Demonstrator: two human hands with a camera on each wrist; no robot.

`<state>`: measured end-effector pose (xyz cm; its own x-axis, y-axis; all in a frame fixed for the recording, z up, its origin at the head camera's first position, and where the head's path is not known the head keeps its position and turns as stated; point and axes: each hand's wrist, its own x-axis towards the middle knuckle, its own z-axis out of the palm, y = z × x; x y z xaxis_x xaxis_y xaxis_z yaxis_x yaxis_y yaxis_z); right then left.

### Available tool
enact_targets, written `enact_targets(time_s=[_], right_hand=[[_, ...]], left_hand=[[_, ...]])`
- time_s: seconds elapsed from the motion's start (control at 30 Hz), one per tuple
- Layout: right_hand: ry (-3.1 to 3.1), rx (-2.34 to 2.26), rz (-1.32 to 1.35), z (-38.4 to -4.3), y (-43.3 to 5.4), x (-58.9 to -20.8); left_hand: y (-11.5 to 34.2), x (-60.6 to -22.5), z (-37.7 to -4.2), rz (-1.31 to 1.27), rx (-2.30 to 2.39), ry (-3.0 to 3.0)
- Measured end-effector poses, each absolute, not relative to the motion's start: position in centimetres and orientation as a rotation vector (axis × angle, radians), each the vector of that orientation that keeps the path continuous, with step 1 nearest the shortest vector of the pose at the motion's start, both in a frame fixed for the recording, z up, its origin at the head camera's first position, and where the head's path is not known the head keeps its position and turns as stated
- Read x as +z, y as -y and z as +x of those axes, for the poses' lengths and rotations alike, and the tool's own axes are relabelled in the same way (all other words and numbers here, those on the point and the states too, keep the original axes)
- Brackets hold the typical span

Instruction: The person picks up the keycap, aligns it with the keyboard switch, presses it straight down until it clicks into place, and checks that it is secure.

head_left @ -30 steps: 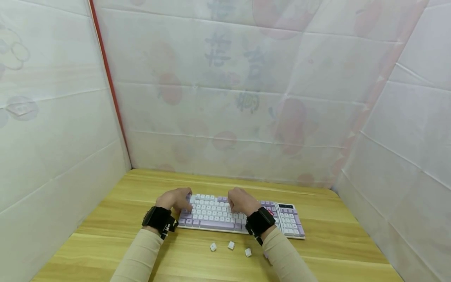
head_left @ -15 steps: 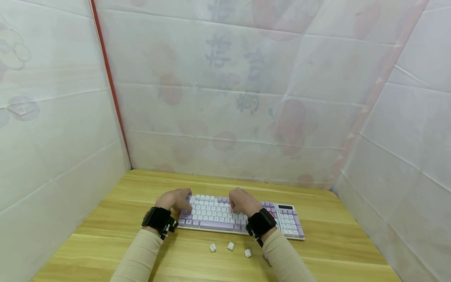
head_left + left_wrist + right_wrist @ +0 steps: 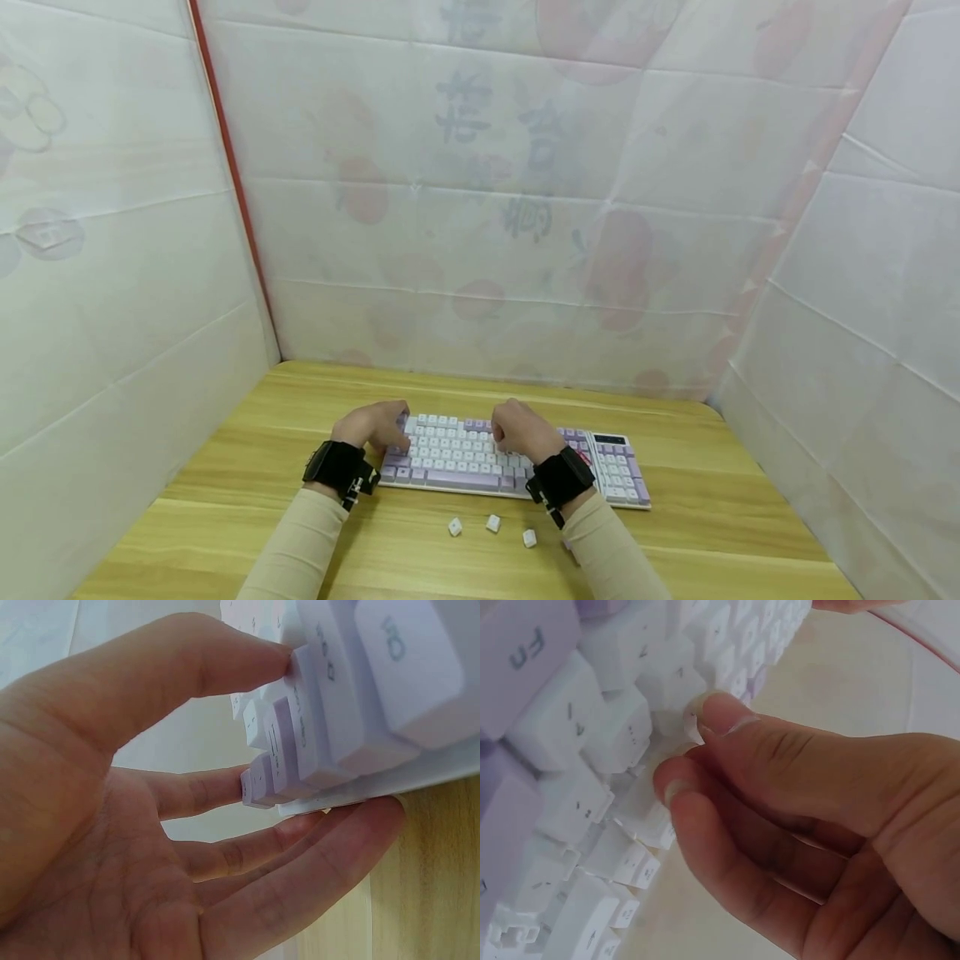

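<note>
A white and purple keyboard [image 3: 461, 480] lies on the wooden table. My left hand [image 3: 374, 424] holds its left end: in the left wrist view the thumb presses against the side keys near a Caps Lock keycap [image 3: 302, 724], and the other fingers reach along the outer edge. Over the right-middle keys, my right hand [image 3: 525, 431] is bent down. The right wrist view has its thumb and fingertips pinching at a white keycap [image 3: 684, 724] in the rows, mostly covered by the fingers. A bare key socket [image 3: 514, 935] shows in the lower left of that view.
Three loose white keycaps [image 3: 492, 523] lie in front of the keyboard. A purple piece [image 3: 567, 546] pokes out beside the right sleeve. A small display [image 3: 608, 439] sits at the keyboard's top right. White sheets [image 3: 480, 250] wall the table [image 3: 712, 533] on the left, back and right.
My right hand has shifted slightly to the right over the keys. The left hand, the keyboard and the loose keycaps stay where they were.
</note>
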<state>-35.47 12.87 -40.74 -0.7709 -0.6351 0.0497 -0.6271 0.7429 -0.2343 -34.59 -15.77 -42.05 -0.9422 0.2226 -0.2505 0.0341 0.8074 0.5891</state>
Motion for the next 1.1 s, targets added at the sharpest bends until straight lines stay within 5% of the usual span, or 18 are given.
enact_targets(time_s=[1.1], right_hand=[[-2.908, -0.356, -1.121, -31.2, -12.2, -39.7]], left_hand=[[16.0, -41.8, -34.1, 0.213, 0.823, -2.702]])
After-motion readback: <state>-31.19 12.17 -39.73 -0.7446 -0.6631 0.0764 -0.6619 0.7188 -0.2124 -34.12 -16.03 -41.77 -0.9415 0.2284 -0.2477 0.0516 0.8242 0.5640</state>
